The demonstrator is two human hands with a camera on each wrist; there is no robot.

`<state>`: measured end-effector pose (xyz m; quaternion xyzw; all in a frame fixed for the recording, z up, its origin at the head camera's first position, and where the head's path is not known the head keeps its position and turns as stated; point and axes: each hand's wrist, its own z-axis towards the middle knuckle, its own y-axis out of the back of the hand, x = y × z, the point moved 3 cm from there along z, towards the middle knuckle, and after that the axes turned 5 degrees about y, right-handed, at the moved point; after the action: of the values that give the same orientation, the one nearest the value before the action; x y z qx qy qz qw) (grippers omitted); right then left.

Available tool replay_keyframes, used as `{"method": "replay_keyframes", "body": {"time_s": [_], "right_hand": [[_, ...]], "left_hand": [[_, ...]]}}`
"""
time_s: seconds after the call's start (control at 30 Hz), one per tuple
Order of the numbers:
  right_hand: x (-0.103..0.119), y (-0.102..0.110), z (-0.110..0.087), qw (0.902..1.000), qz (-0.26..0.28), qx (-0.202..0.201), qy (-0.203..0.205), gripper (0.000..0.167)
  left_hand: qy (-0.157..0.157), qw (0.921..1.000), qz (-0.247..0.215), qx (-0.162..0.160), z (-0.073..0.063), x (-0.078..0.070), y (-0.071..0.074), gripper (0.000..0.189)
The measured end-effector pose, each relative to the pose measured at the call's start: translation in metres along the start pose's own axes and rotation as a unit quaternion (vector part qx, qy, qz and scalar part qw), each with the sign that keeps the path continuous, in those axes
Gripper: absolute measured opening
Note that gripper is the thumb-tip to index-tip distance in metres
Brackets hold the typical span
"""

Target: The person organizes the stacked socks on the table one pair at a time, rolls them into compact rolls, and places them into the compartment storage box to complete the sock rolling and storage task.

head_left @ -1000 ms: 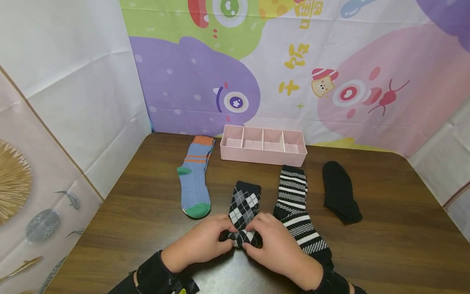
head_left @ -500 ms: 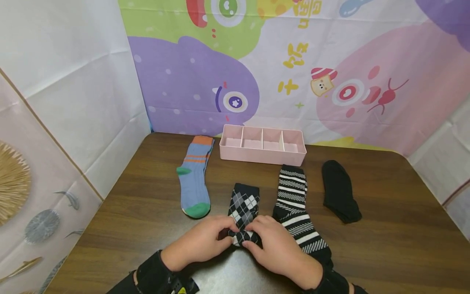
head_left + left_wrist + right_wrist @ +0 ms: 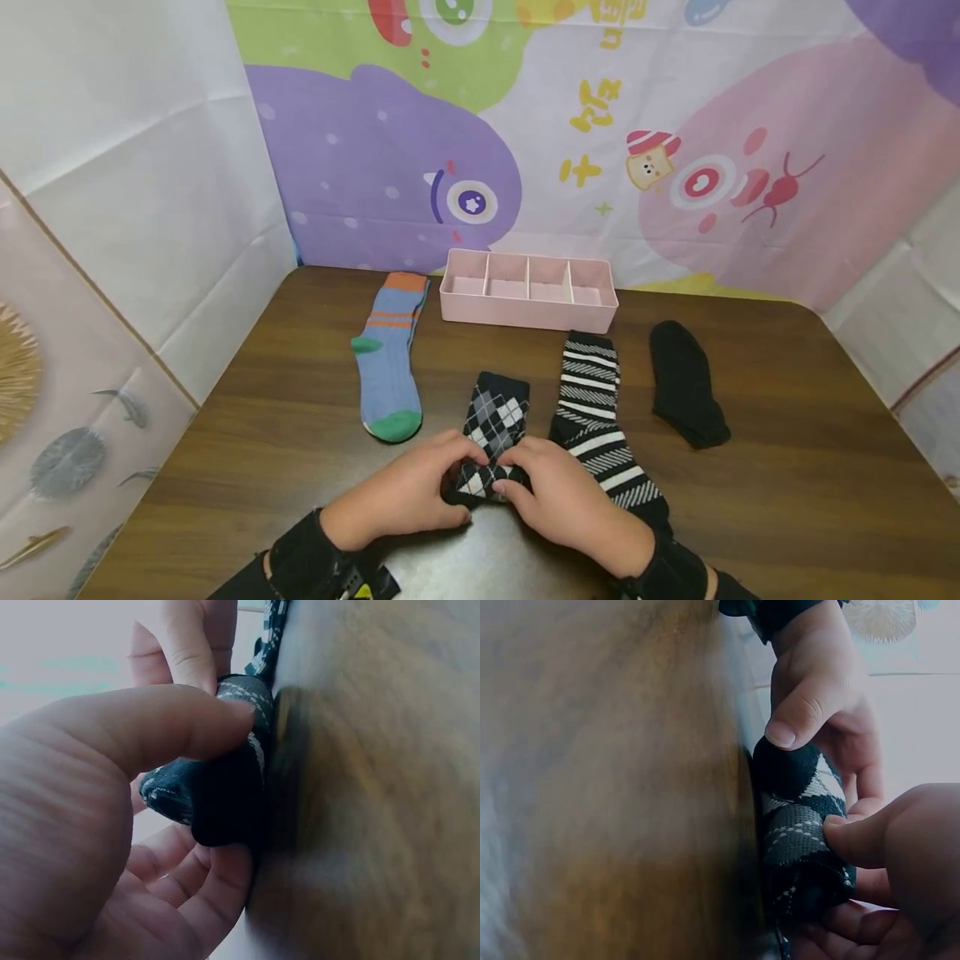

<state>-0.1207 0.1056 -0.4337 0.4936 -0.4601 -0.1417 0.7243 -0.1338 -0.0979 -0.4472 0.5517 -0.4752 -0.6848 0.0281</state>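
A black, grey and white argyle sock (image 3: 497, 421) lies on the table in front of the person, its far end flat and its near end rolled up. My left hand (image 3: 408, 493) holds the left end of the roll; in the left wrist view the thumb lies over the rolled sock (image 3: 232, 795) with fingers curled behind it. At the right end, my right hand (image 3: 573, 504) grips the same roll, its thumb pressed on the argyle knit in the right wrist view. Just right of that hand is a black-and-white striped sock (image 3: 592, 400), its lower part partly hidden by the hand.
A blue sock (image 3: 390, 375) with orange bands and green heel and toe lies to the left. Far right is a plain black sock (image 3: 686, 383). Behind them stands a pink four-compartment box (image 3: 528, 312) on the wooden table (image 3: 787, 467), near a printed cloth backdrop (image 3: 585, 217).
The left thumb has come away from the roll's near side in the head view, and more of the rolled part shows. The whole head view has shifted slightly.
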Motion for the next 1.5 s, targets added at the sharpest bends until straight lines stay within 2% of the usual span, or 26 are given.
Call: {"method": "replay_keyframes", "body": {"time_s": [0.3, 0.67, 0.8, 1.0, 1.27, 1.4, 1.5], "right_hand": [[-0.004, 0.001, 0.003, 0.9997, 0.025, 0.004, -0.004, 0.015], [-0.010, 0.002, 0.002, 0.9960, 0.080, -0.008, -0.039, 0.015], [-0.010, 0.002, 0.001, 0.9976, 0.062, -0.011, -0.030, 0.011], [-0.006, 0.002, -0.001, 0.9995, 0.006, -0.029, 0.012, 0.006], [0.006, 0.004, -0.004, 0.9967, -0.067, -0.015, 0.043, 0.029], [0.008, 0.005, -0.004, 0.9960, -0.075, -0.010, 0.048, 0.030], [0.007, 0.004, -0.004, 0.9977, -0.056, -0.002, 0.038, 0.029]], "left_hand": [[-0.026, 0.9993, 0.021, 0.018, -0.001, -0.001, -0.002, 0.066], [-0.020, 0.9993, 0.025, -0.018, -0.001, -0.001, -0.002, 0.036], [-0.010, 0.9997, 0.017, -0.016, 0.000, 0.000, -0.001, 0.031], [0.004, 0.9999, 0.006, -0.010, 0.002, 0.002, 0.000, 0.028], [0.016, 0.9997, -0.008, -0.017, 0.001, 0.004, -0.001, 0.022], [0.029, 0.9987, -0.037, -0.021, 0.002, 0.004, -0.001, 0.018], [0.029, 0.9983, -0.046, -0.022, 0.002, 0.006, 0.000, 0.012]]}}
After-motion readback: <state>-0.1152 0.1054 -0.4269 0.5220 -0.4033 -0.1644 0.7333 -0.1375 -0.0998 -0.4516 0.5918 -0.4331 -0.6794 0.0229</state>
